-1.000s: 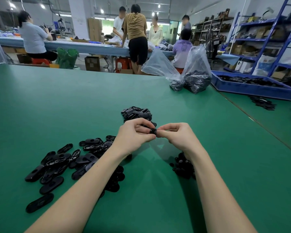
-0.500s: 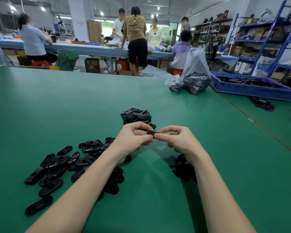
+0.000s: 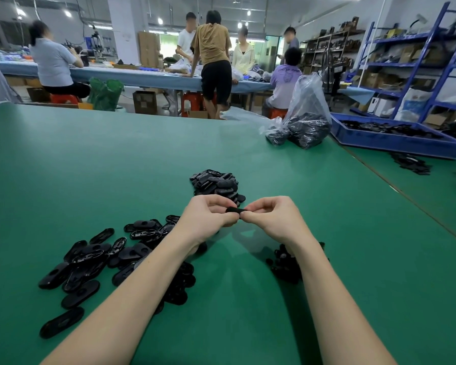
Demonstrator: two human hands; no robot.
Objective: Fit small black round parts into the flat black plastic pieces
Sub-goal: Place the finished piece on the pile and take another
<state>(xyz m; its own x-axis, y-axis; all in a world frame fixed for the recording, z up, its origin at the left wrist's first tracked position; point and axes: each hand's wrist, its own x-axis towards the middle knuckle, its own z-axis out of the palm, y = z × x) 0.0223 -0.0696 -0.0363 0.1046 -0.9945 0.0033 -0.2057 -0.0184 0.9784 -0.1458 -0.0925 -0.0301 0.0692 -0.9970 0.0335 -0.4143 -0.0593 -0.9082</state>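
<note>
My left hand [image 3: 207, 218] and my right hand [image 3: 270, 217] meet above the green table [image 3: 90, 164], both pinching one flat black plastic piece [image 3: 233, 209] seen edge-on between their fingertips. Whether a round part sits in it is hidden by my fingers. A loose spread of flat black oval pieces [image 3: 90, 262] lies at the left under my left forearm. A tighter heap of black pieces [image 3: 216, 184] sits just beyond my hands. A small pile of black round parts [image 3: 284, 262] lies under my right wrist.
Two clear plastic bags of black parts [image 3: 304, 127] stand at the far right of the table, beside a blue tray [image 3: 395, 138] holding more. A few black pieces [image 3: 411, 163] lie on the neighbouring table. Several people work at a bench behind; blue shelving stands at the right.
The small round part seen between my fingertips a second ago is no longer visible; the flat piece now shows edge-on. Both hands stayed in place, pressed together.
</note>
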